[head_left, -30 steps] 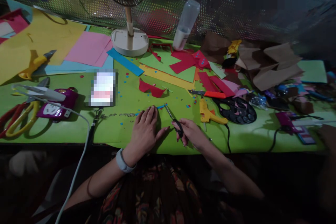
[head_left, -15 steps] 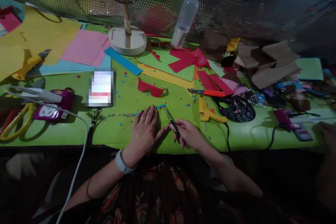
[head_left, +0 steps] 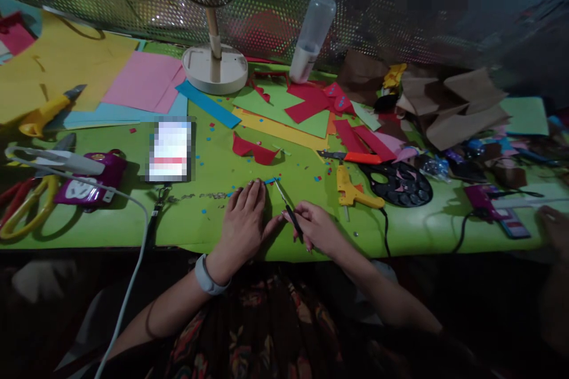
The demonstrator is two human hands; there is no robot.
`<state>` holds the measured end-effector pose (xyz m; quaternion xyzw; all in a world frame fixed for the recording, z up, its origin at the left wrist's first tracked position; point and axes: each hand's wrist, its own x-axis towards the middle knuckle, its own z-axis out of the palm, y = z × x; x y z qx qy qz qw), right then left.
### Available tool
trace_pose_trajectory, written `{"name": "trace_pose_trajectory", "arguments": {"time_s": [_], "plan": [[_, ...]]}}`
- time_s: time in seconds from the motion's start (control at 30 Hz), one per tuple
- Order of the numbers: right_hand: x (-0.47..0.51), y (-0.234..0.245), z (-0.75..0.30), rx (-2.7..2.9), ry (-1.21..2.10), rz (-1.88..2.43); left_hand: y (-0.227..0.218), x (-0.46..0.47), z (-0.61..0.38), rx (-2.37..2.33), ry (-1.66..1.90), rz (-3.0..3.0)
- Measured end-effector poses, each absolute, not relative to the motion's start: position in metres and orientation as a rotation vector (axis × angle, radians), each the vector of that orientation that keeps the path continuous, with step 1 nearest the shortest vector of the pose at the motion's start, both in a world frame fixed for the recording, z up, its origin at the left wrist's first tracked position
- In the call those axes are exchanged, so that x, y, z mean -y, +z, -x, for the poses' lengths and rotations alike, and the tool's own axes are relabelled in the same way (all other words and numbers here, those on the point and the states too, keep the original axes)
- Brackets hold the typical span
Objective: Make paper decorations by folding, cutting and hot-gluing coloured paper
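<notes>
My left hand [head_left: 243,216] lies flat on the green tabletop, fingers together and thumb stretched out to the right. Its fingertips touch or nearly touch a small blue paper strip [head_left: 272,180]. In my right hand [head_left: 313,225] are slim scissors [head_left: 290,208] with dark handles, their metal tip at the strip. Whether the blades are apart is too small to make out. Just beyond lies a curved red paper piece [head_left: 254,149], and tiny blue and red paper bits are scattered around.
To the right sit a yellow glue gun [head_left: 353,189], orange-handled pliers [head_left: 355,157] and a black palette [head_left: 400,183]. A phone [head_left: 171,148] and a purple power socket [head_left: 95,183] are left. Behind stand a fan [head_left: 216,68] and a bottle [head_left: 311,41]. Another person's hand [head_left: 553,219] shows far right.
The scissors' tip has shifted slightly left along the blue strip, and my right hand has turned a little. My left hand stays in place.
</notes>
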<state>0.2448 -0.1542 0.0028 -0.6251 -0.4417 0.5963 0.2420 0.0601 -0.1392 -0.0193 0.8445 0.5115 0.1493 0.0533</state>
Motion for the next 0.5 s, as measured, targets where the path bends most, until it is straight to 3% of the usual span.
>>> {"name": "trace_pose_trajectory", "arguments": {"time_s": [0.5], "plan": [[0.1554, 0.0, -0.2474, 1.18, 1.623, 1.726, -0.017, 0.1396, -0.061, -1.58, 0.427, -2.58]]}}
